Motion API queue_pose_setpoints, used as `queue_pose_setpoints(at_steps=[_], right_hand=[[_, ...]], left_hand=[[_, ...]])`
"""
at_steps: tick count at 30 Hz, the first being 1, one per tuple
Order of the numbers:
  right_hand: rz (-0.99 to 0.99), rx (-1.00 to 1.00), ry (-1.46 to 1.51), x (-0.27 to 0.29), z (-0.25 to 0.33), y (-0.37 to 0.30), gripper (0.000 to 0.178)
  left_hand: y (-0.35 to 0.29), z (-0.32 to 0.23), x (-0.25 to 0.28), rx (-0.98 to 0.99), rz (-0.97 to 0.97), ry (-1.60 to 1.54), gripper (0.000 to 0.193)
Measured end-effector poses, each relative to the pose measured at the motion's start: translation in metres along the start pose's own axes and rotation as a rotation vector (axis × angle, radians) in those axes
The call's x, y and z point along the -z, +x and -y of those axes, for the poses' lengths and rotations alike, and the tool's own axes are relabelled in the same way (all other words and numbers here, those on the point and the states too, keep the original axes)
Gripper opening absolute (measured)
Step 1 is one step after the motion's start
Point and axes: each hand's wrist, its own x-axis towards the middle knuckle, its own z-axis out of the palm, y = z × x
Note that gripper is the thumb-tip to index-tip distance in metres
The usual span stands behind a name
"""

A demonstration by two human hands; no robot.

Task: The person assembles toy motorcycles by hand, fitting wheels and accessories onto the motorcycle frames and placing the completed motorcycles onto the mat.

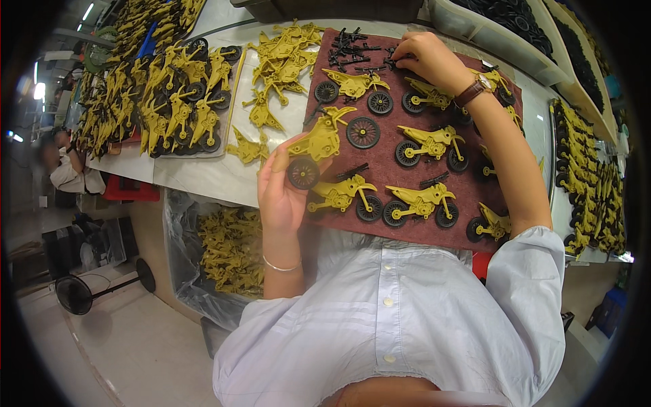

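In my left hand [279,200], fingers closed, is a yellow toy motorcycle body [317,146], raised over the mat's left edge. A black spoked wheel [303,173] sits at its near end. Another loose wheel [363,133] lies just right of it. My right hand [430,60] reaches to the mat's far side, thumb and fingers pinched on a small black plastic part [390,61], mostly hidden by the fingertips. Close by lies a pile of thin black plastic parts [347,49]. Several yellow toy motorcycles with black wheels, such as this toy motorcycle [430,144], lie across the dark red mat [413,180].
Loose yellow bodies [285,61] are heaped left of the mat. Farther left stands a board of stacked toy motorcycles [180,102]; more toy motorcycles [591,183] line the right. A bin of black wheels [505,24] is at the back. Below, a plastic-lined box [230,251] holds yellow parts.
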Motion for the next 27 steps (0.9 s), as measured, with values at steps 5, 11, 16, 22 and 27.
queue_pose_setpoints(at_steps=[5,11,16,22,27], right_hand=[[-0.103,0.076,-0.025,-0.009,-0.013,0.000,0.013],[-0.123,0.087,-0.047,0.003,-0.001,-0.004,0.016],[-0.200,-0.121,0.564,0.042,0.048,-0.028,0.014],[-0.093,-0.311,1.105,0.067,0.119,-0.097,0.013],[-0.173,0.029,0.472,0.065,0.141,-0.134,0.016]], left_hand=[[0.001,0.005,-0.013,0.010,0.063,-0.044,0.035],[0.009,0.016,-0.016,0.011,0.066,-0.023,0.039],[0.003,0.011,-0.025,0.011,0.083,-0.018,0.038],[-0.008,0.022,-0.047,0.137,0.240,0.017,0.037],[-0.022,0.037,-0.069,0.171,0.293,0.045,0.035]])
